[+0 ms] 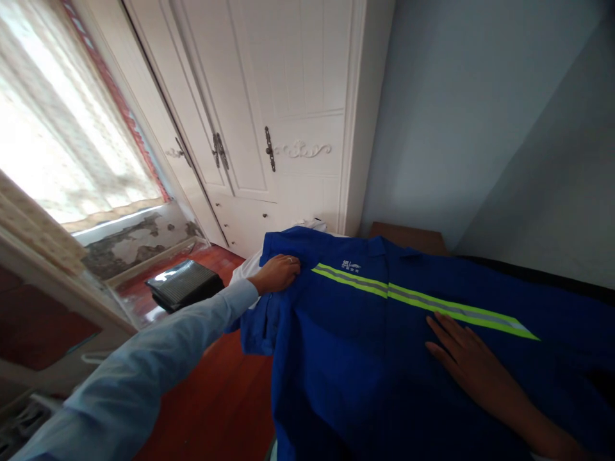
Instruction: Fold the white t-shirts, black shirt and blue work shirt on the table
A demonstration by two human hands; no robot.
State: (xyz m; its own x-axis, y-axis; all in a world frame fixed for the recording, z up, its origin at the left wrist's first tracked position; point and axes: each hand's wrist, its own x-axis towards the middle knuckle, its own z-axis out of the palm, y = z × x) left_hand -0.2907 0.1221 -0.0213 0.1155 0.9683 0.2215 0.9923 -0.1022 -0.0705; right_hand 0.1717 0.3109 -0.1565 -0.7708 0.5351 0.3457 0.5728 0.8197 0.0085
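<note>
A blue work jacket [336, 333] lies spread out, front side up, with a yellow-green and grey reflective stripe [432, 301] across the chest and a small white print above it. My left hand [276, 273], with a ring on one finger, grips the jacket's fabric near the shoulder at the left, its fingertips bent into the cloth. My right hand [464, 358] rests flat on the jacket just below the stripe, fingers spread. One sleeve of the jacket hangs down at the left, below my left hand.
A white wardrobe [307, 83] with dark handles stands behind the jacket. On the red floor [216, 397] at the left is a dark ribbed box [185, 283]. A curtained window [72, 115] is at the upper left. Behind the jacket, a brown wooden edge [408, 237] shows by the wall.
</note>
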